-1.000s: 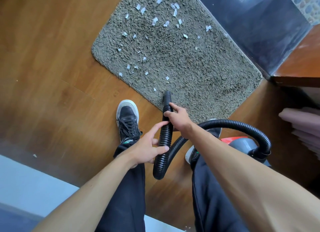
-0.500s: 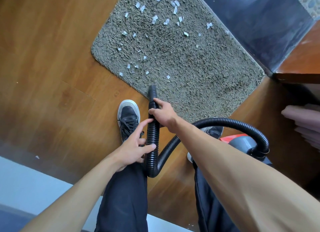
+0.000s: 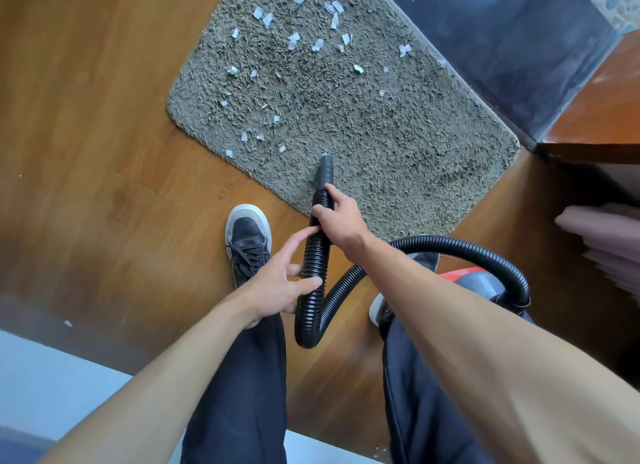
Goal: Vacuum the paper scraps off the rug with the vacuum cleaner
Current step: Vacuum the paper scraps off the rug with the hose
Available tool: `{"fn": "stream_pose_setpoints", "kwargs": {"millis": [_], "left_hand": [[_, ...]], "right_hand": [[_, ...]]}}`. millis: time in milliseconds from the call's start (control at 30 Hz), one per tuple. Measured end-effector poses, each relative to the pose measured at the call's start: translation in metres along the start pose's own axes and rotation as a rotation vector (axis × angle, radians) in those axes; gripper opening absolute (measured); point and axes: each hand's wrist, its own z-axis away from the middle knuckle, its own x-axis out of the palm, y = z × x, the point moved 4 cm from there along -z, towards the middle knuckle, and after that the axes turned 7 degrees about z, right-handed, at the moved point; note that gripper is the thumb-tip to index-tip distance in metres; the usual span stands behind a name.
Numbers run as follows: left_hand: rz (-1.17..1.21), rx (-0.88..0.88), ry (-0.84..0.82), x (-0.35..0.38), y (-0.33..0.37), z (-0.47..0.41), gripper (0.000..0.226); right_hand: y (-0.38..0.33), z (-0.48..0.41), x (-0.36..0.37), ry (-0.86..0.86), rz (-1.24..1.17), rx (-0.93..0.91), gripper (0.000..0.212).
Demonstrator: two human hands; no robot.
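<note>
Home, lived-in room. Glossy brown wood-plank floor (image 3: 86, 152), grey-green shaggy rectangular rug (image 3: 398, 145) laid against a dark glossy slab (image 3: 502, 48), orange-brown wooden ledge (image 3: 606, 110) beside it, stack of folded pink fabric (image 3: 609, 242) at the right edge, small red-and-grey canister vacuum cleaner (image 3: 478, 283) with black ribbed hose (image 3: 313, 256) on the floor.

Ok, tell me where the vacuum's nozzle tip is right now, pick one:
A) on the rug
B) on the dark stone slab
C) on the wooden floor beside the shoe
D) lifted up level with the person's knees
A: the nozzle points its tip into the rug just past the near edge, and the right hand grips the hose behind it.
</note>
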Motion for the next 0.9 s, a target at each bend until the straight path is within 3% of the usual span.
{"fn": "stream_pose_setpoints", "kwargs": {"millis": [567,900], "left_hand": [[0.073,0.024,0.049,-0.026,0.003,0.012,0.072],[0.059,-0.002,0.05,-0.023,0.001,0.014,0.071]], "right_hand": [[-0.039,0.003,0.018,-0.09,0.145,-0.031,0.043],[-0.034,0.005,0.019,-0.075,0.157,0.003,0.045]]}}
